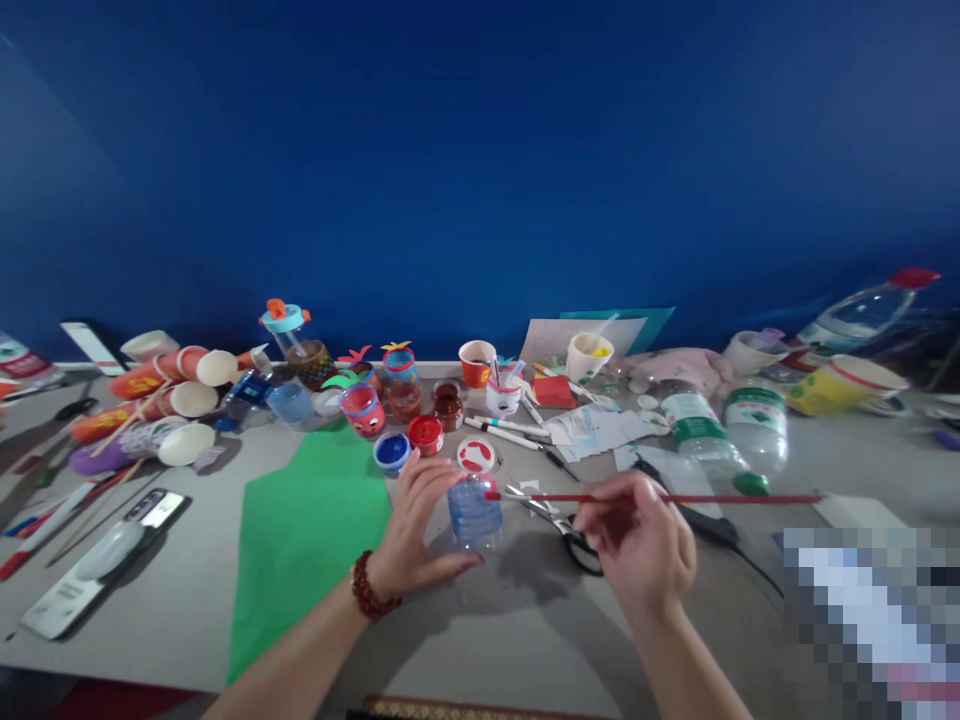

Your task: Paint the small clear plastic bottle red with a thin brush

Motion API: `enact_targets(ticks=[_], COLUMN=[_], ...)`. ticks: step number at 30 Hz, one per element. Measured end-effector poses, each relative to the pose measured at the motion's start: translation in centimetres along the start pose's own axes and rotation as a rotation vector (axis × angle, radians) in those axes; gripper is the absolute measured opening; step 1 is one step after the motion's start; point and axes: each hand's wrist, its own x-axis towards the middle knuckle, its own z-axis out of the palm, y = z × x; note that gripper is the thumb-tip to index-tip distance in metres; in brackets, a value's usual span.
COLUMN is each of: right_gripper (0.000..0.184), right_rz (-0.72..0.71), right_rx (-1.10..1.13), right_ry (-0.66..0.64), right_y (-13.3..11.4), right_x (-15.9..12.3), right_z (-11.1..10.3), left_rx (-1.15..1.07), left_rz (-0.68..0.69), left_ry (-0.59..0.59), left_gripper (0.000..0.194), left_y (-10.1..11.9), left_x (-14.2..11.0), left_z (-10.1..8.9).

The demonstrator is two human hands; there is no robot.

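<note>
My left hand (416, 535) curves round the left side of a clear plastic cup (476, 515), apparently a cut bottle piece, with blue paint on its wall. The thumb lies low in front of it and the fingers reach its upper edge. In my right hand (641, 535) is a long, thin red paintbrush (735, 498), held level in a pinch. Its red-wetted tip is at the upper part of the cup. Just behind the cup lies a white lid (475, 455) smeared with red paint. An open red paint jar (426, 434) and a blue paint jar (391, 452) stand close by.
Black-handled scissors (581, 550) lie under the brush. Green paper (300, 540) spreads at left, beside a phone (105, 565). Painted cups (363, 408) with paper leaves stand behind. Plastic bottles (694, 425), markers (514, 432) and paper scraps (600, 428) crowd the back right. A blue wall (480, 180) rises behind.
</note>
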Motion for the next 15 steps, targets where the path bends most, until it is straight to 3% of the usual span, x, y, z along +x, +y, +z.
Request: enact_targets(ticks=[15], right_gripper=[0.044], right_rz=[0.057], right_rx=[0.021], right_ry=[0.006], right_y=[0.51], right_x=[-0.06], right_z=[0.40], left_rx=[-0.018], left_rz=[0.010], left_ry=[0.004], left_gripper=[0.081], left_y=[0.00], left_x=[0.03], left_z=[-0.03])
